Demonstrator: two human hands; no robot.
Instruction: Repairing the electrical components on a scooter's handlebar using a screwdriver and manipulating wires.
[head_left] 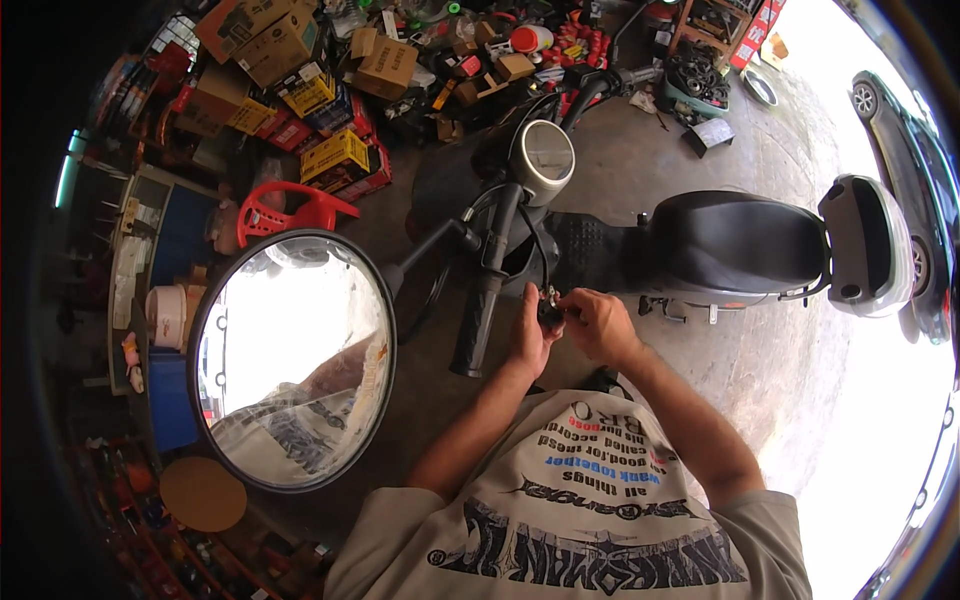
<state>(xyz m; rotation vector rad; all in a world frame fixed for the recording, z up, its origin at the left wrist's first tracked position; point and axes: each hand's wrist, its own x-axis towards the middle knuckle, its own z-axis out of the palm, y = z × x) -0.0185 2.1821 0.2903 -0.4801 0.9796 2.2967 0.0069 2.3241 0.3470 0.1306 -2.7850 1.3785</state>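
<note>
A small dark part with shiny metal bits point(549, 306) sits between my two hands, in front of the scooter's handlebar. My left hand point(533, 335) steadies it from the left, thumb pointing up along its side. The fingers of my right hand point(603, 327) are pinched together at its right side; whatever is in the pinch is hidden. A thin black cable point(541, 245) runs down from the handlebar towards the part. Left of my hands, the black rubber handlebar grip point(474, 335) angles towards me. The scooter's round display point(549, 157) lies just beyond.
A large round mirror point(292, 360) stands close on my left. The black scooter seat point(735, 242) and grey rear box point(867, 246) stretch right. Beyond are a red plastic chair point(290, 212), stacked cartons point(335, 160) and piled parts. A car point(905, 180) stands at the far right.
</note>
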